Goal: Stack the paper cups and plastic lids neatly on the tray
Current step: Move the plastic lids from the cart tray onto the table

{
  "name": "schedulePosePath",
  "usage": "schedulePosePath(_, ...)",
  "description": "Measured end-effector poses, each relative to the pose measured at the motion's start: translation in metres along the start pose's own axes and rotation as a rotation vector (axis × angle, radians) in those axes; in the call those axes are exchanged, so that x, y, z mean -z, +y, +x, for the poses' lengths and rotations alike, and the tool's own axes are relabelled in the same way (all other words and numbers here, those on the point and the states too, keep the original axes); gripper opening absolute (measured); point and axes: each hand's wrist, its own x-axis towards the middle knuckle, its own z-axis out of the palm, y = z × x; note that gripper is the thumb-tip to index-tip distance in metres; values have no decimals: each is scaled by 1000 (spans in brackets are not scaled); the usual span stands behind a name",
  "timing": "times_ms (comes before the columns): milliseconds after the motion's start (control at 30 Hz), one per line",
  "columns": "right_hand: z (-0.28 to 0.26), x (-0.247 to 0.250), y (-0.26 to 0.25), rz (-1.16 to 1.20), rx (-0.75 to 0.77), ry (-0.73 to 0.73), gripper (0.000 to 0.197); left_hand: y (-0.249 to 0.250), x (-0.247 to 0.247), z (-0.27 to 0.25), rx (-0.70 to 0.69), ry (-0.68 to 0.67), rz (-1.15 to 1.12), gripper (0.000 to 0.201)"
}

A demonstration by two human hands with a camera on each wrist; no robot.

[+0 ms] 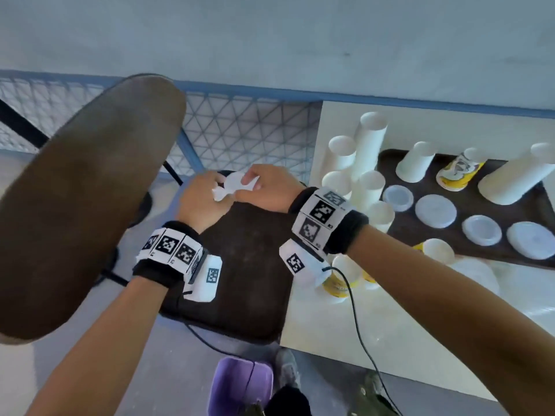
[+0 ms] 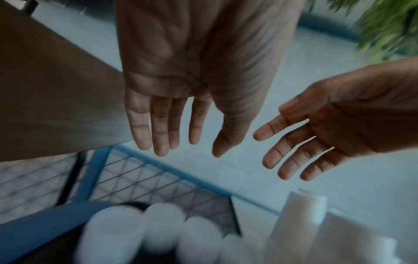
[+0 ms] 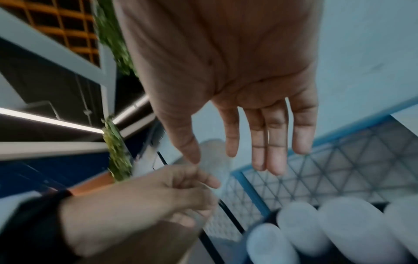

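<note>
worktop (image 1: 345,319): pale, carries the dark tray (image 1: 402,228) on its far right side
paper cups (image 1: 371,139): mostly upside down, some on the tray, some just left of it. Light and easy to crush, so I'd grip mid-wall, gently
plastic lids (image 1: 436,211): flat on the tray, thin and probably slippery, lift by the rim
left hand (image 1: 201,202) / right hand (image 1: 264,190): head view has both pinching a crumpled white scrap (image 1: 237,184) away from the tray, but wrist views show flat fingers, so can't tell
writing: yellow printed cup (image 1: 458,172), unreadable

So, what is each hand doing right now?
Left hand: cannot tell; the views disagree.
Right hand: cannot tell; the views disagree.
</note>
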Motion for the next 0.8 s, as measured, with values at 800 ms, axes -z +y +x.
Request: schedulePosePath(800, 220, -132, 71, -654, -168, -40, 68, -138, -85, 113, 11, -121, 117, 69)
